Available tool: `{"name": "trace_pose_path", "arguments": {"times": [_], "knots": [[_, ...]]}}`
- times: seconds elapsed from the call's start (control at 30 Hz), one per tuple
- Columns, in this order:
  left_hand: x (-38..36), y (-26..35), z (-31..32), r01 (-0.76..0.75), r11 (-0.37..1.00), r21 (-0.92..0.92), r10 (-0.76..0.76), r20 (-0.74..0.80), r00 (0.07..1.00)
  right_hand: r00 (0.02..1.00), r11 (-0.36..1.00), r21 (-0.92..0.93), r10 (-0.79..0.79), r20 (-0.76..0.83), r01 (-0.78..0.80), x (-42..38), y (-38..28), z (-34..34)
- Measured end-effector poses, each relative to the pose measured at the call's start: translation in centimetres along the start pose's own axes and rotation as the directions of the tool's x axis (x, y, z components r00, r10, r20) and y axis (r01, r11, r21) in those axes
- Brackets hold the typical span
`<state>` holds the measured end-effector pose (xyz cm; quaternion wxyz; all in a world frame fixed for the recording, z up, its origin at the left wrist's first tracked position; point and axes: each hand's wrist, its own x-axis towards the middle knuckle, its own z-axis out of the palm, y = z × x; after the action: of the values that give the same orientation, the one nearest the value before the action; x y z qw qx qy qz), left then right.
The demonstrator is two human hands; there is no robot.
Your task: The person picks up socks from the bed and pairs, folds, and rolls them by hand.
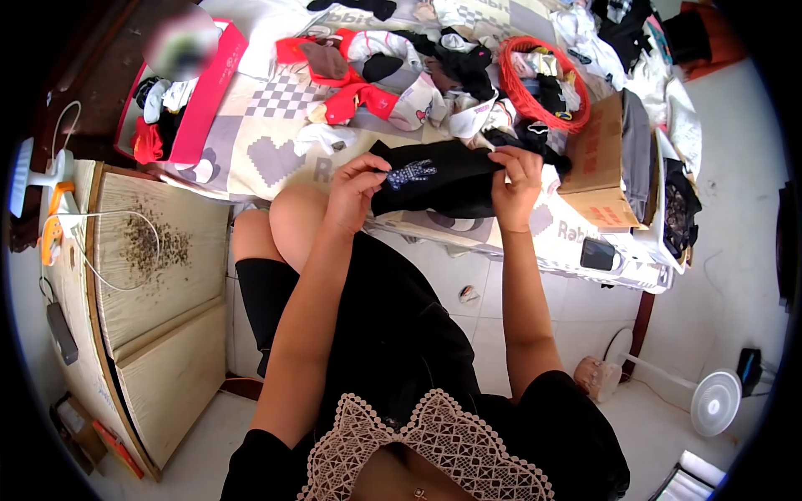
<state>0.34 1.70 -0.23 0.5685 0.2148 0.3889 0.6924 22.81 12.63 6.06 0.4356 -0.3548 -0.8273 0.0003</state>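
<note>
A black garment (455,171) with a silvery, sparkly pattern is stretched between my two hands at the near edge of the bed. My left hand (357,188) pinches its left end, close to the pattern. At the other end, my right hand (516,182) grips the upper right corner between thumb and fingers. The cloth's lower part hangs in a loose fold. Just beyond it lie a small white piece of clothing (324,139) and a red garment (359,104). How the garment's far side is shaped stays hidden.
On the bed sheet (276,159), a pink-red box (219,79) with clothes stands at the left, a red woven basket (582,108) and a cardboard box (593,163) at the right. A phone (600,254) lies near the front edge. A wooden cabinet (167,326) stands left.
</note>
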Motion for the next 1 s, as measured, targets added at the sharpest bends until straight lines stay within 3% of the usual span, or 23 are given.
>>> {"name": "trace_pose_path", "arguments": {"times": [0.03,0.1,0.13,0.17,0.2,0.23,0.27,0.33,0.37,0.4,0.47,0.5,0.6,0.7,0.8,0.87,1.0], "knots": [[0.0,-0.3,0.2,0.001,1.0,-0.003,-0.001,0.001,1.0,0.999,0.998,-0.049,-0.04,-0.02,0.039,0.2,0.0,-0.3],[0.3,-1.1,0.4,-0.097,0.966,0.239,0.09,0.044,0.995,0.996,0.992,-0.086,-0.088,0.006,0.088,-0.5,0.4,0.0],[0.4,-1.8,-0.2,-0.099,0.967,0.236,0.092,0.042,0.995,0.99,0.983,-0.119,-0.133,0.034,0.136,-1.2,0.7,0.3],[0.5,-2.4,-0.8,0.044,0.922,0.385,-0.043,-0.013,0.999,0.984,0.985,-0.127,-0.096,0.151,0.115,-2.4,1.0,0.7],[0.6,-2.7,-1.3,0.187,0.837,0.515,-0.166,-0.088,0.982,0.96,0.988,-0.117,-0.065,0.271,0.1,-3.9,1.6,1.2],[0.4,-2.4,-1.1,0.252,0.651,0.716,-0.199,-0.159,0.967,0.924,1.0,0.007,-0.022,0.381,0.021,-5.8,2.5,1.9],[0.2,-2.3,-0.8,0.252,0.654,0.713,-0.194,-0.164,0.967,0.871,0.99,0.12,0.004,0.492,-0.073,-7.2,2.9,2.2],[0.0,-2.5,-0.1,0.352,0.326,0.877,-0.214,-0.294,0.931,0.878,0.98,0.127,0.078,0.472,-0.156,-8.1,2.2,1.8],[0.1,-3.4,-0.4,0.313,0.3,0.901,-0.12,-0.29,0.95,0.88,0.962,0.133,0.154,0.45,-0.237,-8.2,2.1,1.7],[0.1,-3.4,-0.2,0.312,0.302,0.901,-0.124,-0.287,0.95,0.878,0.963,0.127,0.158,0.451,-0.239,-8.3,2.5,1.7],[0.2,-3.3,0.0,0.262,0.159,0.952,-0.031,-0.26,0.965,0.74,0.696,0.288,0.529,0.414,-0.658,-8.3,4.0,2.4],[0.2,-3.3,0.1,0.259,0.163,0.952,-0.031,-0.258,0.966,0.772,0.762,0.181,0.557,0.307,-0.622,-7.9,4.4,2.8],[-0.1,-2.8,0.5,0.285,0.108,0.952,0.009,-0.287,0.958,0.789,0.786,0.1,0.591,0.167,-0.61,-6.5,5.4,3.8],[-0.2,-2.3,1.5,0.316,0.159,0.935,0.069,-0.33,0.942,0.753,0.77,0.013,0.619,0.221,-0.637,-5.7,6.8,5.8],[0.2,-2.3,1.3,0.303,0.102,0.948,0.052,-0.309,0.95,0.758,0.811,-0.104,0.578,0.302,-0.576,-6.1,8.1,6.7],[0.7,-3.0,0.9,0.253,0.01,0.967,0.017,-0.253,0.967,0.819,0.885,-0.225,0.462,0.339,-0.407,-5.8,7.7,6.2],[0.8,-3.1,1.0,0.267,0.012,0.964,0.019,-0.267,0.964,0.864,0.895,-0.059,0.442,0.243,-0.441,-5.0,7.5,4.8]]}}
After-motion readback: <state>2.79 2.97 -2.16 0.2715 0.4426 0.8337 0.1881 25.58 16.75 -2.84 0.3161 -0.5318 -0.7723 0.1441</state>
